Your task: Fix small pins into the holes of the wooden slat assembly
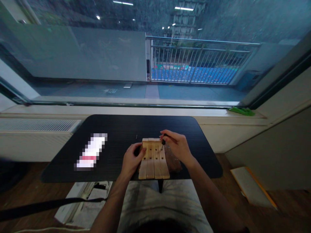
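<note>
A pale wooden piece (154,168) of several narrow slats side by side, with rows of dark round holes, lies near the front edge of the black table. My left hand (132,157) grips its left side, thumb on top by the holes. Above its right side, my right hand (177,144) pinches the black handle of a small screwdriver (163,141). The shaft points down at a hole in the rightmost slat; whether the tip sits on a screw is too small to tell. A brown, shiny-speckled thing (173,160) lies beside the wood, partly under my right hand.
On the black table (116,126), a blurred-out bright rectangle (91,152) lies at left and a thin small pin-like piece (136,136) behind the wood. Beyond are a windowsill with a green cloth (241,111) and a radiator (36,124). A white box (85,200) stands below left.
</note>
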Demonstrator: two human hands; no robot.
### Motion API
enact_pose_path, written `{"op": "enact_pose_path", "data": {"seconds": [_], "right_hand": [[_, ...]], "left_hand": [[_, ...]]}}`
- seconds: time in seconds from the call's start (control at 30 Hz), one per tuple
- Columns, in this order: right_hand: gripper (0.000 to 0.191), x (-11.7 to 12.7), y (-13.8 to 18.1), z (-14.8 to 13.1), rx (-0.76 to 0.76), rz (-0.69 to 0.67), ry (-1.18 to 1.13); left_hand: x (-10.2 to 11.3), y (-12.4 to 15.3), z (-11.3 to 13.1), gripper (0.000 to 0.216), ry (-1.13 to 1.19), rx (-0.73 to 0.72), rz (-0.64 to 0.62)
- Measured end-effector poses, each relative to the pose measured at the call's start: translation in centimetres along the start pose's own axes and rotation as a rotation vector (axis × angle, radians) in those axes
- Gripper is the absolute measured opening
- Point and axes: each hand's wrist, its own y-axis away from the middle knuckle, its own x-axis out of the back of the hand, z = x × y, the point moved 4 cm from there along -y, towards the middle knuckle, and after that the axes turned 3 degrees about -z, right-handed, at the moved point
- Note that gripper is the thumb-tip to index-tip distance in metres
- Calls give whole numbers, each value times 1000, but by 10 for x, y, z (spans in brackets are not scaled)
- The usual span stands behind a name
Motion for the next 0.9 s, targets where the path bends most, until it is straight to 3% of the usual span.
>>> {"op": "enact_pose_path", "data": {"seconds": [0.9], "right_hand": [[19,-2,-3,-12,67,29,159]], "left_hand": [[-2,1,8,38,-20,1,-13]]}}
